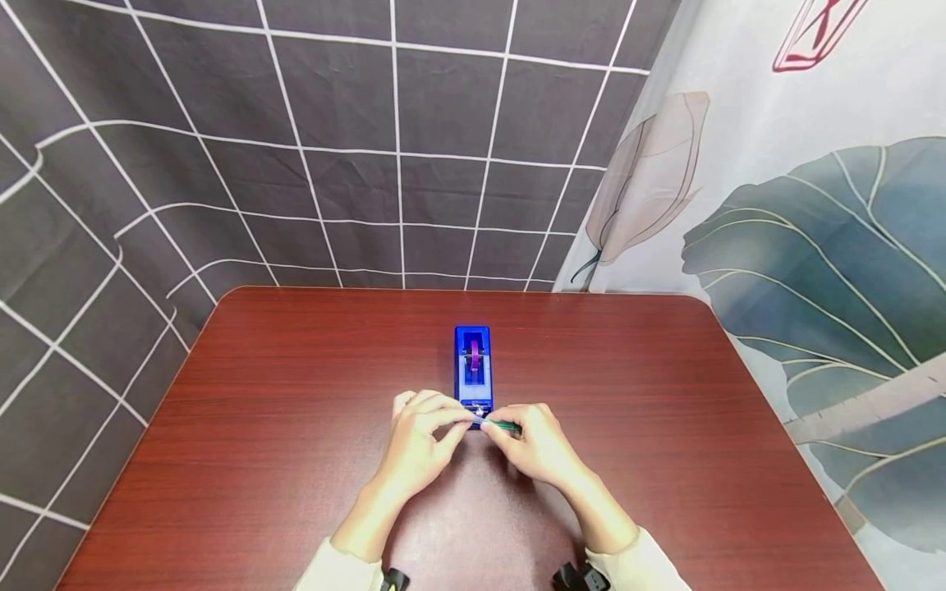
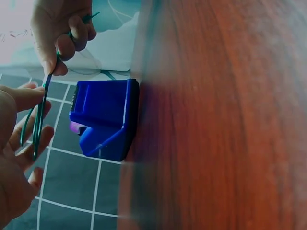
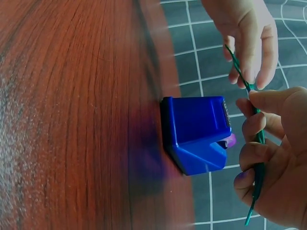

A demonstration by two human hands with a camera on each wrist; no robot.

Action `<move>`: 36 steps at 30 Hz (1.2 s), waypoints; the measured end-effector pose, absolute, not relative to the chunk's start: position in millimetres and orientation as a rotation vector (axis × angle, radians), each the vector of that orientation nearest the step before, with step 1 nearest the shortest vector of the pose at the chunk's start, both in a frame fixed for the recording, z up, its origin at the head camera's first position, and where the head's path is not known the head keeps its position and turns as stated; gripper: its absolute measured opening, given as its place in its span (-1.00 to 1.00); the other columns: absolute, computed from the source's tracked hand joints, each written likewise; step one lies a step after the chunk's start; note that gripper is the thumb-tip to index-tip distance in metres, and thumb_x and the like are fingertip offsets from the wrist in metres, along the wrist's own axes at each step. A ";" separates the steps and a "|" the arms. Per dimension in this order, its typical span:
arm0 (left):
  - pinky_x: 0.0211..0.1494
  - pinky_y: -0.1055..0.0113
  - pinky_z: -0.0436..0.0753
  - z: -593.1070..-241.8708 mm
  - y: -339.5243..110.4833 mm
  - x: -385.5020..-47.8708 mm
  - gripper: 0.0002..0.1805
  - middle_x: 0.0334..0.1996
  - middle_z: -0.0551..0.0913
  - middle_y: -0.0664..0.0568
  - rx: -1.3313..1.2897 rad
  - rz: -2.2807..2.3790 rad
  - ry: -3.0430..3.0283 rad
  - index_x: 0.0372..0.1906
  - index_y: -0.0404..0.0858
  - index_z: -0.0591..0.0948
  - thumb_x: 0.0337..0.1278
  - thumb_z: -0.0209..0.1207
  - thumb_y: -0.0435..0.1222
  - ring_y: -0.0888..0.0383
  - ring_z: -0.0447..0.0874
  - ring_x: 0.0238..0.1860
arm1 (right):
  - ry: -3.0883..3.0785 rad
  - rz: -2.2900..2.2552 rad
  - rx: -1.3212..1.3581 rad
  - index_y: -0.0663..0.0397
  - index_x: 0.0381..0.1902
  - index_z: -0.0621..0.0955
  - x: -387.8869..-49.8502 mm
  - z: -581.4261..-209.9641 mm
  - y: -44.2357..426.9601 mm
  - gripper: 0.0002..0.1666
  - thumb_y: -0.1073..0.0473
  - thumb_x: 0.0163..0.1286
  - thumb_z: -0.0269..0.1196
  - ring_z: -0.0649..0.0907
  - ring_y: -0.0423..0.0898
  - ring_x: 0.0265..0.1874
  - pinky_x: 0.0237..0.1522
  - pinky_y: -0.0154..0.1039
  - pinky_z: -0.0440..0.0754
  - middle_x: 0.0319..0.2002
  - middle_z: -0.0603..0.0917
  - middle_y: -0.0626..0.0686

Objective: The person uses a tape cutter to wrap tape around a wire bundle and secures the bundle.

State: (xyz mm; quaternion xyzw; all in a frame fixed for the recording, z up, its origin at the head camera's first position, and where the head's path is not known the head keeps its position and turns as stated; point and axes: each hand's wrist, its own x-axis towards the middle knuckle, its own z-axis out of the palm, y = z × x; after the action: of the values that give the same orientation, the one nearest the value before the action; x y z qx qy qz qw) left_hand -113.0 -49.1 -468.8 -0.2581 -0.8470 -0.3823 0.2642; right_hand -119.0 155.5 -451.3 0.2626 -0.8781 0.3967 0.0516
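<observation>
A blue tape dispenser [image 1: 474,393] with a purple tape roll [image 1: 475,355] stands on the table, its front end towards me. Just before that end, my left hand [image 1: 420,439] and right hand [image 1: 537,443] meet fingertip to fingertip over a thin green cord [image 2: 38,125]. The cord is folded into several strands; a loop and a loose end hang by the left fingers in the left wrist view. Left thumb and forefinger pinch it. In the right wrist view, my right hand curls round the gathered strands, whose tip pokes out below. A bluish purple patch shows on the cord between the hands.
The reddish-brown wooden table [image 1: 296,361] reaches out on both sides of the hands. A grey curtain with white grid lines [image 1: 443,98] hangs behind it, and a white curtain with leaf prints [image 1: 739,164] hangs at the right.
</observation>
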 end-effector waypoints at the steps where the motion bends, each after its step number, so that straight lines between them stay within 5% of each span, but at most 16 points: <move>1: 0.00 0.06 0.37 -468.5 -49.1 -113.2 -0.85 -0.33 0.74 0.20 -0.713 -1.032 -2.280 -0.31 -0.05 0.83 -0.05 0.50 -0.33 0.19 0.66 -0.20 | -2.666 1.194 0.805 0.04 -0.32 0.79 -119.2 -451.6 155.6 -0.92 0.24 0.36 0.36 0.56 -0.38 -0.50 -0.40 -0.34 0.59 -0.42 0.75 -0.12; 16: -0.03 0.07 0.43 -462.3 -47.1 -108.3 -0.85 -0.31 0.67 0.15 -0.763 -0.907 -2.419 -0.22 -0.14 0.81 0.11 0.40 -0.39 0.14 0.62 -0.24 | -2.538 1.002 0.878 0.03 -0.33 0.80 -117.2 -455.8 154.0 -0.97 0.25 0.29 0.42 0.34 -0.42 -0.62 -0.56 -0.46 0.32 -0.60 0.48 -0.22; 24: -0.06 0.10 0.43 -462.4 -50.1 -108.2 -0.89 -0.32 0.67 0.12 -0.783 -0.908 -2.464 -0.25 -0.18 0.80 0.14 0.37 -0.41 0.18 0.67 -0.25 | -2.523 0.921 0.894 0.00 -0.32 0.80 -117.5 -458.4 152.3 -0.94 0.26 0.23 0.46 0.51 -0.20 -0.64 -0.51 -0.38 0.41 -0.57 0.56 -0.19; 36: -0.06 0.14 0.43 -468.6 -58.6 -111.4 -0.88 -0.34 0.67 0.18 -0.730 -0.817 -2.390 -0.26 -0.07 0.83 0.09 0.43 -0.33 0.14 0.62 -0.24 | -2.606 0.972 0.864 0.02 -0.31 0.77 -120.4 -454.7 158.2 -0.91 0.28 0.35 0.35 0.68 -0.28 -0.38 -0.29 -0.22 0.66 -0.38 0.74 -0.13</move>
State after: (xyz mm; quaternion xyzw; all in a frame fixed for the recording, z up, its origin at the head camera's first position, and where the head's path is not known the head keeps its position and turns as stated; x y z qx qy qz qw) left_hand -111.4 -58.6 -468.6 -0.2685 -0.8794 -0.3007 0.2532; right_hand -120.4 158.2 -454.7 0.2948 -0.8889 0.3315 0.1143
